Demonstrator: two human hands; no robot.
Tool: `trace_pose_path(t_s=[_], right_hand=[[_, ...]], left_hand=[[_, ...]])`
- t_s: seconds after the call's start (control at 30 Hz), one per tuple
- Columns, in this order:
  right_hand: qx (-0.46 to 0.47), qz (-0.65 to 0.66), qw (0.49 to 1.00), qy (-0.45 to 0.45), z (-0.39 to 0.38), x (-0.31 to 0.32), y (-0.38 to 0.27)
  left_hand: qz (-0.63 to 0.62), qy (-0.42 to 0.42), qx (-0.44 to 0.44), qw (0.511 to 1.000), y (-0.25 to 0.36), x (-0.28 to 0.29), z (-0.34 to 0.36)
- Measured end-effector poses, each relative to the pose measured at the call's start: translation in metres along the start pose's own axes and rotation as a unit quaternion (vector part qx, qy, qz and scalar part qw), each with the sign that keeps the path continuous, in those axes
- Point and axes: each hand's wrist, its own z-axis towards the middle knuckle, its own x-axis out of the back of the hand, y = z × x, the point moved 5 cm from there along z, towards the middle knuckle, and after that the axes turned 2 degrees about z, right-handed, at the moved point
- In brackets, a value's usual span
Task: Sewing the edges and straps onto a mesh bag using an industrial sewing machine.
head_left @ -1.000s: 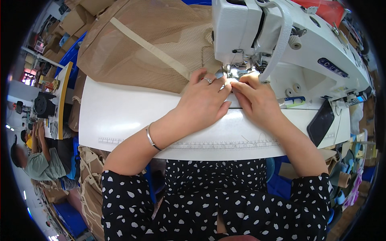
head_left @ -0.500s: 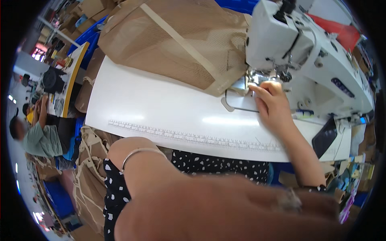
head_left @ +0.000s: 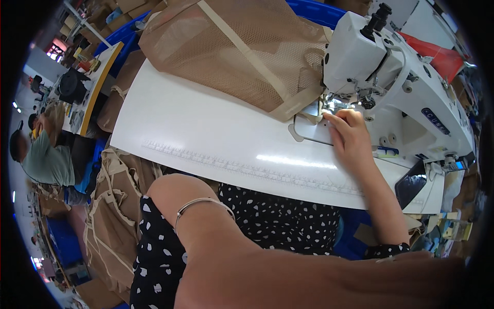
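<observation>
Brown mesh fabric (head_left: 216, 56) with a beige strip across it and a beige band along its lower edge lies on the white sewing table. Its right corner reaches under the presser foot of a white sewing machine (head_left: 355, 54). My right hand (head_left: 352, 131) is beside the needle area, thumb and fingers closed on the beige fabric edge there. My left arm crosses the lower foreground, with a silver bangle (head_left: 206, 200) around it. Beyond the bangle, my left hand (head_left: 172, 188) is low by the table's front edge; its fingers are hidden.
A printed ruler (head_left: 247, 167) runs along the table's front. A dark phone (head_left: 410, 184) lies by my right forearm. Brown fabric with beige edging (head_left: 116, 216) hangs at the left. Another person (head_left: 49, 159) sits at a yellow-edged table. A red cloth (head_left: 432, 54) is behind the machine.
The view has shifted slightly, and my left arm has moved a little right and down within it. My right hand keeps its place beside the needle area; the fabric looks nearly unchanged.
</observation>
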Motion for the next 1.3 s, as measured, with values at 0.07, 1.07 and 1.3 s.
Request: trace_pose_path(t_s=[0.07,1.07,1.3], right_hand=[[-0.006,0.008,1.0,-0.008,0.0,-0.001,0.001],[0.1,0.04,0.989,-0.102,0.005,-0.002,-0.022],[0.048,0.052,0.99,-0.126,0.005,-0.009,-0.018]], left_hand=[[-0.006,0.0,0.0,1.0,0.0,-0.001,0.0],[0.737,-0.137,0.288,0.596,-0.059,0.226,-0.114],[0.716,-0.143,0.286,0.62,-0.067,0.235,-0.109]])
